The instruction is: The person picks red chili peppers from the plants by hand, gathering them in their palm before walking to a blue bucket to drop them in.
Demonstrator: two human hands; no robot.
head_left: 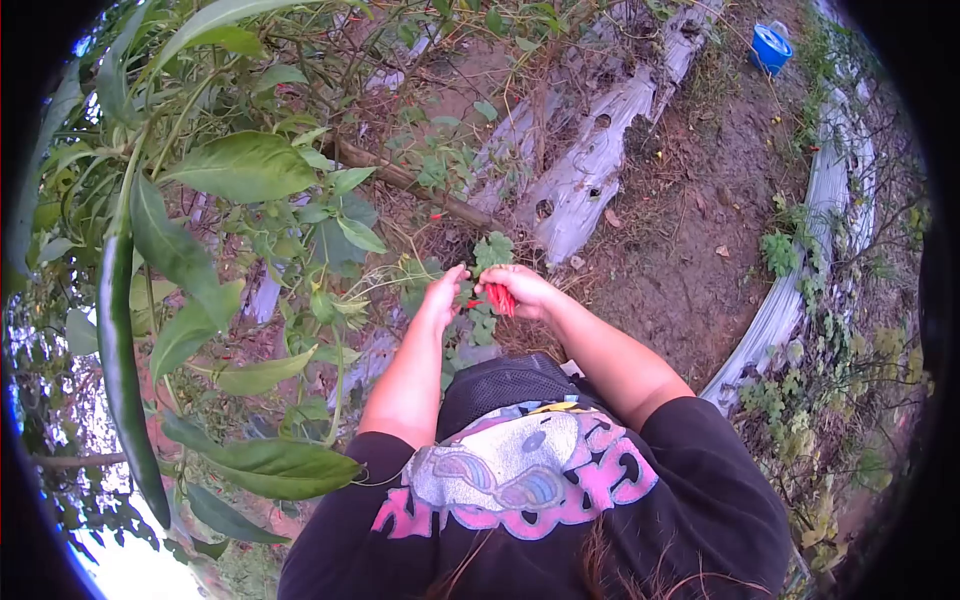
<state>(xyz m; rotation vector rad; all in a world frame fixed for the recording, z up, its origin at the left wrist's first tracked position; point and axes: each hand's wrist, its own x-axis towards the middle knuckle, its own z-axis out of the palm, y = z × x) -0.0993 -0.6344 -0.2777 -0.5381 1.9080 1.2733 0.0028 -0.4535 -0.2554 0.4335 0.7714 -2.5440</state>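
Several thin red chili peppers (pixel 500 299) are bunched in my right hand (pixel 520 287), whose fingers are wrapped round them. My left hand (pixel 445 297) is just to the left, at the edge of the plants, with its fingers drawn together near a small red pepper (pixel 473 303). What the left fingertips hold, if anything, is too small to tell. Green leaves (pixel 493 250) rise just beyond both hands, and thin stems reach in from the left.
A long green pepper (pixel 122 370) hangs close at the left among large leaves (pixel 240 166). Torn plastic sheeting (pixel 585 170) covers the ground ahead. A blue bucket (pixel 771 49) stands on the muddy path at the upper right. More sheeting (pixel 765 335) curves along the right.
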